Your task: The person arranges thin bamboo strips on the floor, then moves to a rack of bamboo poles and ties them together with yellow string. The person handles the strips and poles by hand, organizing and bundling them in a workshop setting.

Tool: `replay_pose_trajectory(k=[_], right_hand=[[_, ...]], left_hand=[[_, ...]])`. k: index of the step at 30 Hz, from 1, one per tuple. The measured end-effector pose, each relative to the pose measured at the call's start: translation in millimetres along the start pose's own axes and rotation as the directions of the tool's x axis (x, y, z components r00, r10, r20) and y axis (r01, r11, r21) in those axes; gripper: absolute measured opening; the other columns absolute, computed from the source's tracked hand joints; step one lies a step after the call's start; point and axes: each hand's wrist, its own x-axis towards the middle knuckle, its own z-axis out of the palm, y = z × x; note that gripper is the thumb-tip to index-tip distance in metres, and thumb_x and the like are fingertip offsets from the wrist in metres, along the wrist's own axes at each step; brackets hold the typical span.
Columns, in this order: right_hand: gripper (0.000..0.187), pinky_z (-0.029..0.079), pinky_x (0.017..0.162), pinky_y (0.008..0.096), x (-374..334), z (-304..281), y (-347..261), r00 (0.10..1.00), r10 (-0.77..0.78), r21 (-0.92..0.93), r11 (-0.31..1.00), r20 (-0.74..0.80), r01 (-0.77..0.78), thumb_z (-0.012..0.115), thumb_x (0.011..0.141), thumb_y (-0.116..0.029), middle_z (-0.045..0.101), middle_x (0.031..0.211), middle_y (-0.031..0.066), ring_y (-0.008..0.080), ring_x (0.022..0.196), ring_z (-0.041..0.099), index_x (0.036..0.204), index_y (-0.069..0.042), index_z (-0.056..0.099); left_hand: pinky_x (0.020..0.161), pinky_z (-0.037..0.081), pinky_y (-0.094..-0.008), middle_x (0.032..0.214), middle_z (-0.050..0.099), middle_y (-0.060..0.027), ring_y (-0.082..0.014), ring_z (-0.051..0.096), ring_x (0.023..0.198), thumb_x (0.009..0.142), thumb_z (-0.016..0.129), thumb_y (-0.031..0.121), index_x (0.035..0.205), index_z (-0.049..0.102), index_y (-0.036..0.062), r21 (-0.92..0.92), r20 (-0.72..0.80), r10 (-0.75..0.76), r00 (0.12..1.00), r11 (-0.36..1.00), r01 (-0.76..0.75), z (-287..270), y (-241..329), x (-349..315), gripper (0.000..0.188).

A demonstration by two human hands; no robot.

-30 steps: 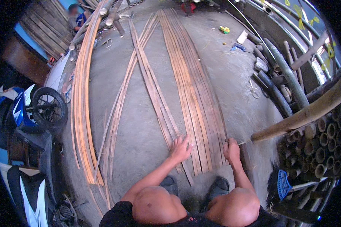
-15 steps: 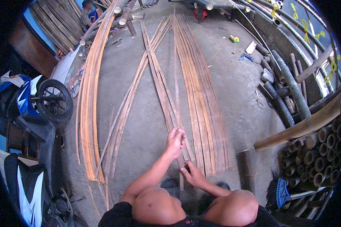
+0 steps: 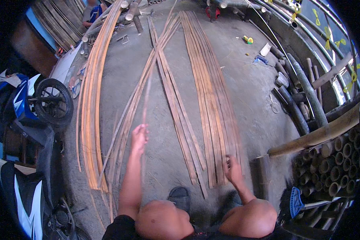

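My left hand (image 3: 139, 137) grips a long thin bamboo strip (image 3: 148, 86) and holds it lifted off the concrete floor; the strip is blurred and points away from me. My right hand (image 3: 233, 170) rests with fingers spread on the near ends of a flat row of bamboo strips (image 3: 212, 92). A second bundle of strips (image 3: 173, 96) lies between the two hands, crossing another bundle (image 3: 128, 116) that slants left. My knees and a black sandal (image 3: 179, 197) show at the bottom.
A curved stack of long strips (image 3: 93, 104) lies at the left beside a blue motorbike (image 3: 36, 108). Round bamboo poles (image 3: 328, 132) and stacked cut tubes (image 3: 340, 168) crowd the right. A person (image 3: 93, 10) sits far back left.
My left hand moved left and lifted one strip out of the pile. My right hand went back to the right, onto the ends of the right-hand row.
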Motion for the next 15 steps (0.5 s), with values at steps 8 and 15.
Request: replay_pose_trajectory(k=[8,15], right_hand=[[0.041,0.047,0.092,0.0571,13.5,-5.8,83.0,0.99,0.089,-0.418,0.899,-0.108,-0.127,0.058,0.092,-0.01,0.053,0.115,0.0323,0.0515,0.105,0.054,0.13,0.004,0.05],[0.036,0.047,0.088,0.0562,17.8,-29.9,93.0,0.98,0.117,-0.249,0.956,-0.16,-0.155,0.062,0.085,-0.007,0.058,0.107,0.0309,0.0507,0.101,0.056,0.118,0.003,0.052]], left_hand=[[0.076,0.052,-0.0454,0.092,0.069,-0.0201,-0.0338,0.068,0.084,0.106,0.047,0.029,0.111,0.068,-0.0003,0.71,-0.128,0.355,0.926,0.685,-0.164,-192.0,-97.2,71.7,0.037],[0.088,0.047,-0.0525,0.106,0.066,-0.0304,-0.0493,0.062,0.103,0.104,0.045,0.029,0.102,0.066,-0.0033,0.82,-0.202,0.217,0.955,0.57,0.044,-213.7,-114.5,63.5,0.038]])
